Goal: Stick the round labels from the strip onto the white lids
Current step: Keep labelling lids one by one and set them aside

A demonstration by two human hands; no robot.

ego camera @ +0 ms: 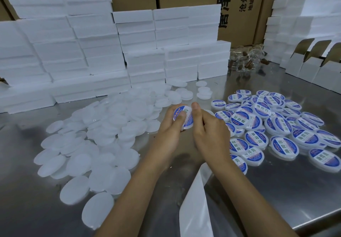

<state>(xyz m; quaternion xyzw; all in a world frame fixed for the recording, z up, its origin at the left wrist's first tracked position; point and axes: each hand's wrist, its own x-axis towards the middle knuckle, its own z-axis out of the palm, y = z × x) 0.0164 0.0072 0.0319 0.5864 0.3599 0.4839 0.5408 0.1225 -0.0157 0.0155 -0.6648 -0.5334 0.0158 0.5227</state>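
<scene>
Currently, left hand (170,124) fingers grip a lid (182,117) with the label on; right hand (204,128) fingers curl beside it, their hold unclear. Labelled lids (273,124) lie right of the fingers; unlabelled lids (96,135) remain left.

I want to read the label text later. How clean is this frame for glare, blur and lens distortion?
Head view: wide-angle bending curves the foam box stacks and the steel table edge; soft reflections and hand shadows lie on the table; labelled lids nearby are legible, the far ones soft; the lid held between the left hand and the right hand is partly covered.
</scene>
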